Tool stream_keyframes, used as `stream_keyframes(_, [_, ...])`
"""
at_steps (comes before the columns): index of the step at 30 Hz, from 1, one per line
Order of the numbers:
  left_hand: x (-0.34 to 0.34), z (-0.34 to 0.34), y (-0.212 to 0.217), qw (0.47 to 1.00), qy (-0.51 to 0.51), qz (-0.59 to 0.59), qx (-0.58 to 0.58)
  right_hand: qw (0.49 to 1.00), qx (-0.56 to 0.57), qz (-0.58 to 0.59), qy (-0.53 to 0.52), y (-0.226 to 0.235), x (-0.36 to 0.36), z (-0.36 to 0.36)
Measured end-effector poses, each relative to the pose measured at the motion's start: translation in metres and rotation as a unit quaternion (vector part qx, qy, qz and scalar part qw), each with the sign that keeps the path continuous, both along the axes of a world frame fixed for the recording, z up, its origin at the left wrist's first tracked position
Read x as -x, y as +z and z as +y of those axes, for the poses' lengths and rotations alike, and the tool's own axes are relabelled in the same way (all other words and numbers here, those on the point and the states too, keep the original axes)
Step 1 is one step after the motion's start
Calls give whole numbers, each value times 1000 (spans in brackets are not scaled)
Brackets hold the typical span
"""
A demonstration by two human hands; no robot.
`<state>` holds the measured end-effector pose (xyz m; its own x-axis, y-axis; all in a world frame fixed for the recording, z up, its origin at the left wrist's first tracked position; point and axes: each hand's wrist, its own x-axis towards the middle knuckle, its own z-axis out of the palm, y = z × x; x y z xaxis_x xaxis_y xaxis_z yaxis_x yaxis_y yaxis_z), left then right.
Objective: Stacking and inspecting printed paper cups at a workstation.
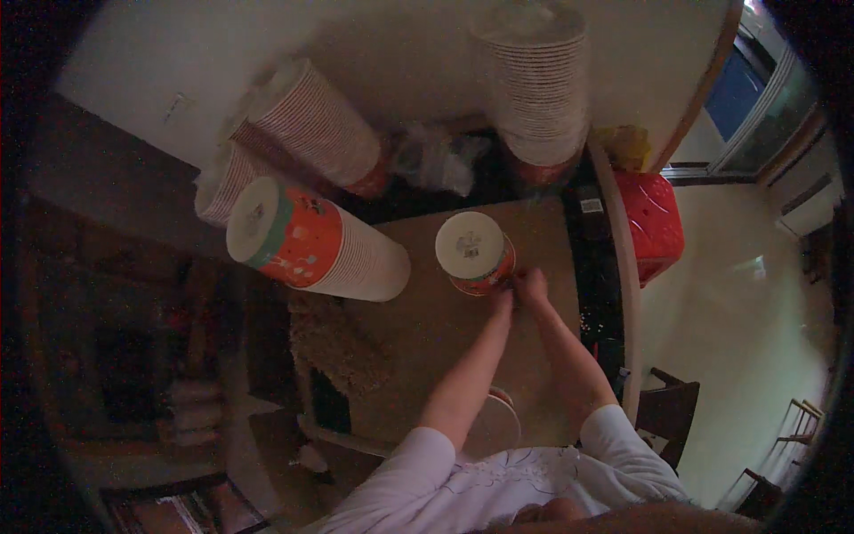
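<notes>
A paper bucket with a white base and an orange printed side stands upside down on the brown board. My left hand is at its lower right rim, its fingers mostly hidden in the dim light. Close beside it, my right hand has its fingers drawn together near the same rim; what lies between them is too dark to make out. Left of the bucket, a long nested stack of the same paper buckets lies tilted, the end one showing its orange print and green band.
Wrapped stacks of paper buckets stand by the wall, others leaning at the left. Crumpled clear plastic lies between them. A brown shaggy cloth is at the table's left, a round-rimmed item near my body, a red stool right.
</notes>
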<state>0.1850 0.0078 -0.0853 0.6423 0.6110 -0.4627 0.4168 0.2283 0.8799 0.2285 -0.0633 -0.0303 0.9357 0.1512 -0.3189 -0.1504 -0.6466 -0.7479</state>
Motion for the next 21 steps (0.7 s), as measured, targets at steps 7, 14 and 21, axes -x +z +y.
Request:
stream_keyframes(7, [5, 33, -20, 992, -19, 11, -124, 1000, -27, -13, 0, 6, 3, 32])
stream_keyframes(14, [34, 35, 118, 930, -310, -4, -195, 998, -43, 24, 42, -46, -13, -5])
stream_keyframes(21, [23, 112, 234, 627, -305, -185, -692, 902, -396, 165, -51, 16, 20, -3])
